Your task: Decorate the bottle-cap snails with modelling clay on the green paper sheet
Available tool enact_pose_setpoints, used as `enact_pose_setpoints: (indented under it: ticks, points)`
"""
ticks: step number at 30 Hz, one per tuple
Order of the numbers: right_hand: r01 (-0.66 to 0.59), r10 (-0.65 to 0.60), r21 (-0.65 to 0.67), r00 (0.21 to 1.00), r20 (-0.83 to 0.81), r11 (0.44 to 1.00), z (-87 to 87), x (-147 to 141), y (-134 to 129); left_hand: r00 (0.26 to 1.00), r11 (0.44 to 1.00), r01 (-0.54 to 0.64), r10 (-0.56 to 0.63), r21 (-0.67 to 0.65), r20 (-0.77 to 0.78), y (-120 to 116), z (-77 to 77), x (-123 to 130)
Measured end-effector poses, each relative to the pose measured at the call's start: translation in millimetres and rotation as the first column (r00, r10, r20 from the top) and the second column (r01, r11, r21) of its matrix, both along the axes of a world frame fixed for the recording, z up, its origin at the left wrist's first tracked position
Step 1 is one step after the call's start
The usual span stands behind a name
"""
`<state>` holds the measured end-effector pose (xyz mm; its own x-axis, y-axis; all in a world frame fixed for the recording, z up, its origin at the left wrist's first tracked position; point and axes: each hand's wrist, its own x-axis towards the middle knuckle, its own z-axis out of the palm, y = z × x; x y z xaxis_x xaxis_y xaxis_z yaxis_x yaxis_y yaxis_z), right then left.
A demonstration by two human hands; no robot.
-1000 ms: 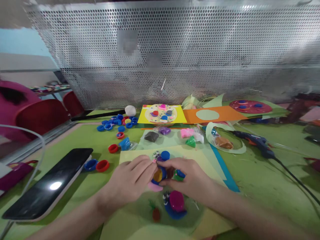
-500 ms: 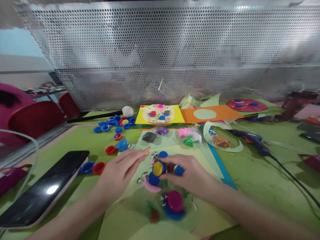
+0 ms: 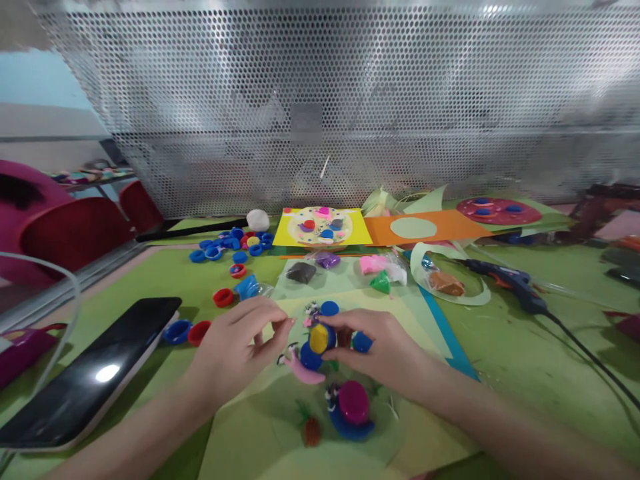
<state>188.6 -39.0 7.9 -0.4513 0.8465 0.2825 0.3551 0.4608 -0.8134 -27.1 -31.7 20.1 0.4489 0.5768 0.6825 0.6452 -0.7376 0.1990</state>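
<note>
My right hand [image 3: 377,340] grips a blue bottle cap by its rim, with yellow clay [image 3: 319,339] filling its face. To its left, my left hand [image 3: 245,347] is closed in a pinch, thumb against fingertip; anything between them is too small to make out. Below the cap lies a pink clay snail [image 3: 303,368] with a blue cap against its back. Nearer me sits a blue clay snail [image 3: 350,427] carrying a magenta-filled cap [image 3: 354,402]. A small brown and green clay pineapple [image 3: 311,430] rests beside it on the pale green paper [image 3: 250,437].
A phone [image 3: 95,370] lies at left, near blue and red caps [image 3: 223,297]. Bagged clay [image 3: 301,271] sits behind my hands. At right are a paper ring [image 3: 485,293] and a corded glue gun [image 3: 510,280]. A decorated yellow card [image 3: 363,233] stands farther back.
My left hand's fingers, stretched out before, have drawn together into a pinch. The right hand keeps hold of the cap in about the same place. The view has shifted slightly.
</note>
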Motion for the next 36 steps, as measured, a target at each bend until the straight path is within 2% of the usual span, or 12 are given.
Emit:
enact_pose_setpoints:
  ticks: [13, 19, 27, 36]
  points:
    - [0.014, -0.015, 0.009, 0.999, 0.044, 1.000, -0.7, -0.5, 3.2, 0.996, 0.991, -0.078, 0.074, -0.108, -0.044, -0.4, 1.9, 0.2]
    - [0.010, -0.010, 0.016, 0.998, 0.055, 1.000, -0.8, 0.3, 2.6, 0.996, 0.995, -0.075, 0.071, -0.061, -0.055, 3.4, -1.8, -1.1]
    - [-0.002, -0.002, 0.047, 0.997, 0.081, 0.999, -1.4, 1.0, 1.8, 0.999, 0.997, -0.033, 0.031, -0.073, -0.028, 0.8, -1.1, -0.8]
    - [0.002, -0.005, 0.036, 0.996, 0.085, 0.999, -1.0, 1.4, 2.4, 0.993, 0.998, -0.069, 0.070, 0.017, -0.091, 1.8, -3.5, -1.4]
